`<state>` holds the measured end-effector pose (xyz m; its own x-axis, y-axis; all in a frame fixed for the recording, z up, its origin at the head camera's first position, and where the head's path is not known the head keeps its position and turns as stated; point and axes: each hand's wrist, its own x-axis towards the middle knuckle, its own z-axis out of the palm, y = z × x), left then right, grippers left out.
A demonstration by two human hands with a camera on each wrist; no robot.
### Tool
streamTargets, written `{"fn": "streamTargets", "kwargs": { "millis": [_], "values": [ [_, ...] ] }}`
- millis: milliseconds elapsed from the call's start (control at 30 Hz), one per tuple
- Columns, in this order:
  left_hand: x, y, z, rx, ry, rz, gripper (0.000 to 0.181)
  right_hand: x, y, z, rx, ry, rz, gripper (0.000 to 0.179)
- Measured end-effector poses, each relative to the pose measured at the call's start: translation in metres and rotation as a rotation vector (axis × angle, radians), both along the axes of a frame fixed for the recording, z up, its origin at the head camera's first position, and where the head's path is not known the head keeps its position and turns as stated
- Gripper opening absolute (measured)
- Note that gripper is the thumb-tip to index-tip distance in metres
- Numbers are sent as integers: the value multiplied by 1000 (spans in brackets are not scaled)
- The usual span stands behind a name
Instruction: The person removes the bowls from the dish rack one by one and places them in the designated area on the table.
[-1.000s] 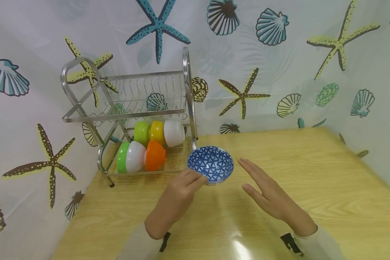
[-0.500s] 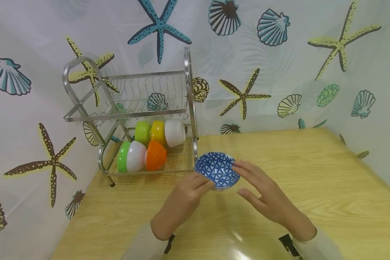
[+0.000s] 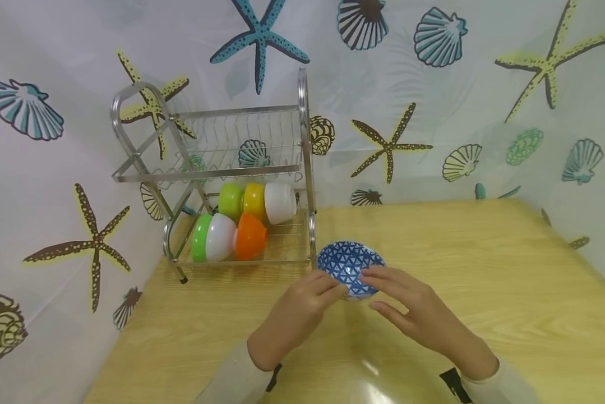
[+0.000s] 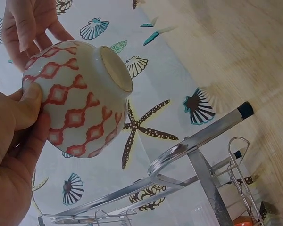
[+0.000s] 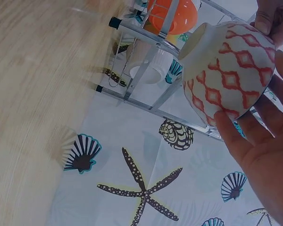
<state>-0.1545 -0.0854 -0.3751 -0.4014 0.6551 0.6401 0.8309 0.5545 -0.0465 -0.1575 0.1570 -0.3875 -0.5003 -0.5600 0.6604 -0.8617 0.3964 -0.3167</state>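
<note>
A bowl, blue with white triangles inside and white with red diamonds outside, is held tilted above the table. My left hand pinches its near-left rim, thumb on the outer wall in the left wrist view. At the bowl's right side, my right hand has its fingers extended over the rim. Its thumb is apart from the fingers, and in the left wrist view it looks clear of the wall. Whether those fingertips touch the inside I cannot tell.
A two-tier metal dish rack stands at the back left. On its lower tier several bowls lie on their sides, including an orange bowl and a yellow bowl. The wooden table meets a patterned curtain behind.
My left hand has carried the bowl rightward and slightly nearer. My right hand has come from beside the bowl to over its right rim. The head view has shifted a little.
</note>
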Motion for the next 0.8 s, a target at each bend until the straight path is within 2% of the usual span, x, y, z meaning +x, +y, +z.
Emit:
{"fn": "streamTargets", "kwargs": {
  "millis": [200,400,800],
  "values": [
    [1,3,0,-7,9,-8,26,-3,-1,-3,-12,68,22,30],
    [0,4,1,-14,-6,-21,25,-4,-1,-5,-15,91,-15,38],
    [2,9,-2,-9,-27,-31,25,-4,1,-7,-29,187,-58,38]
  ]
}}
